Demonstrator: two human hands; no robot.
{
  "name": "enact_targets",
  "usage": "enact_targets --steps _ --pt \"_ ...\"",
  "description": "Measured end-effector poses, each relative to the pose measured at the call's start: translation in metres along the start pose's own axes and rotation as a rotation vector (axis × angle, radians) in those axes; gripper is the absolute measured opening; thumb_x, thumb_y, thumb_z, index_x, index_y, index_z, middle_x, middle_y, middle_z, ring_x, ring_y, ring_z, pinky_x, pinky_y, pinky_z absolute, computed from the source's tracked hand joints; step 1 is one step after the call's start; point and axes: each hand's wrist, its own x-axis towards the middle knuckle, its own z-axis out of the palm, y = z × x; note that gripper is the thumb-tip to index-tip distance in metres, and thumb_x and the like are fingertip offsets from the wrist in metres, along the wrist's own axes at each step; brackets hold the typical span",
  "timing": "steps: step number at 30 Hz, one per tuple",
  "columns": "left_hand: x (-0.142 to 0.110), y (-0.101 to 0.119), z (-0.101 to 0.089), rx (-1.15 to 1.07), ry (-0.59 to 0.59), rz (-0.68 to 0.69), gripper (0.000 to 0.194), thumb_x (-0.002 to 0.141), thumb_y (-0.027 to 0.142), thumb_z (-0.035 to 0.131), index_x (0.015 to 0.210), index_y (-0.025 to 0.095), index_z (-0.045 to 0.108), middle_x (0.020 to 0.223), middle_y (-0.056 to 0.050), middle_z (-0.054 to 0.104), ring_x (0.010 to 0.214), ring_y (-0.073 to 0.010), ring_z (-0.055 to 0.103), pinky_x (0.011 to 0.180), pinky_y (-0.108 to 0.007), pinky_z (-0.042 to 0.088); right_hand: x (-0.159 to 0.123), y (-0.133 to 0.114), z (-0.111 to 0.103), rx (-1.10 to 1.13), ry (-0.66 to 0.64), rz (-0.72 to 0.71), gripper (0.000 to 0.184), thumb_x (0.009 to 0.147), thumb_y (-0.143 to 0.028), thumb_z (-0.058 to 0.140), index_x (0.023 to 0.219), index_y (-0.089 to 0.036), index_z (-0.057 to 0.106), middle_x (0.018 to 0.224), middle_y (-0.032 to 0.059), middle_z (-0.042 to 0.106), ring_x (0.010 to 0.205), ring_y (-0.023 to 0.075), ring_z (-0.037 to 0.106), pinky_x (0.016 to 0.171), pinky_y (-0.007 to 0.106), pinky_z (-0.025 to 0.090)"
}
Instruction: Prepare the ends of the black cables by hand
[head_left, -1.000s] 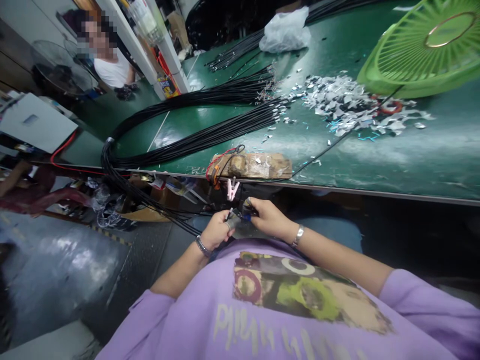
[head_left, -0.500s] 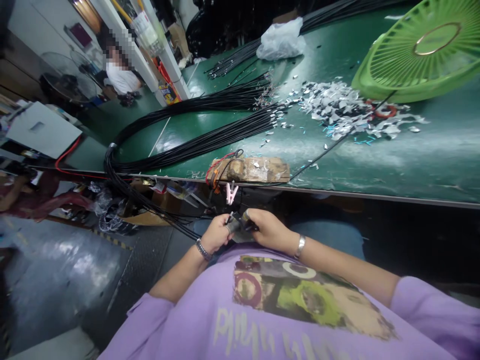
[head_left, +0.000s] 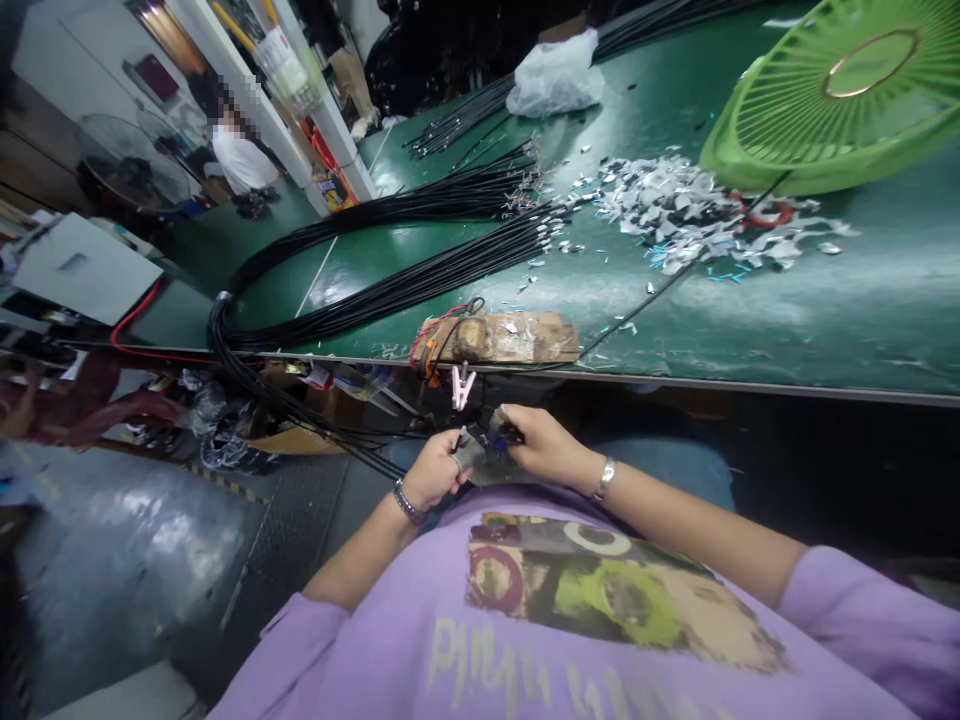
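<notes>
My left hand (head_left: 435, 470) is closed low in front of my shirt, below the bench edge. Black cables (head_left: 337, 438) run down from the bench to it, and a short dark cable end (head_left: 459, 437) pokes up at its thumb. Facing it, my right hand (head_left: 546, 442) is closed too, the fingers curled round something dark with a bit of blue, too small to name. Grey coverings show on both thumb tips. Just above the hands, a pink clip (head_left: 461, 387) hangs at the bench edge by a wooden block (head_left: 525, 338).
On the green bench (head_left: 795, 330) lie a looped bundle of black cables (head_left: 375, 285), a heap of silvery scraps (head_left: 667, 205), a plastic bag (head_left: 555, 78) and a green fan (head_left: 832, 100). A person in white (head_left: 241, 160) is at the far left.
My right hand has shifted slightly up and away from the left, widening the gap between them, where a bit of blue now shows. The left hand stays nearly in place.
</notes>
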Motion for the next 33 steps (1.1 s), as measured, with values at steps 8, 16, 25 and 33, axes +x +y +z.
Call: enact_targets --steps 8,16,25,33 --pt "0.000 0.000 -0.001 -0.027 0.070 0.049 0.041 0.068 0.054 0.063 0.063 0.018 0.044 0.040 0.010 0.039 0.028 -0.0020 0.026 0.031 -0.017 0.016 0.004 0.002 -0.004 0.146 0.110 0.097 0.011 0.062 -0.010 0.047 0.065 -0.021 0.045 0.062 -0.0020 0.051 0.060 0.0127 0.045 0.058 0.025 0.037" --pt "-0.004 0.001 -0.002 -0.029 0.131 0.189 0.039 0.070 0.052 0.063 0.067 0.016 0.049 0.043 0.009 0.044 0.030 -0.0028 0.031 0.032 -0.016 0.021 0.003 0.002 -0.003 0.698 0.101 0.543 0.033 0.067 -0.049 0.062 0.074 -0.019 0.052 0.057 -0.0037 0.050 0.048 0.0080 0.039 0.042 0.021 0.029" --pt "-0.003 -0.003 0.001 0.014 0.128 0.252 0.041 0.070 0.051 0.066 0.062 0.016 0.048 0.043 0.008 0.045 0.032 -0.0022 0.033 0.036 -0.016 0.025 0.002 -0.014 -0.002 0.694 -0.017 0.458 0.042 0.062 -0.056 0.067 0.065 -0.017 0.050 0.058 -0.0049 0.047 0.052 0.0075 0.037 0.049 0.022 0.032" --pt "-0.004 -0.007 -0.005 -0.151 0.117 0.291 0.046 0.069 0.060 0.064 0.068 0.015 0.053 0.044 0.007 0.047 0.032 -0.0026 0.033 0.033 -0.016 0.024 0.002 -0.009 0.000 0.667 0.036 0.425 0.024 0.060 -0.037 0.068 0.068 -0.017 0.056 0.068 -0.0007 0.058 0.061 0.0115 0.046 0.056 0.025 0.036"
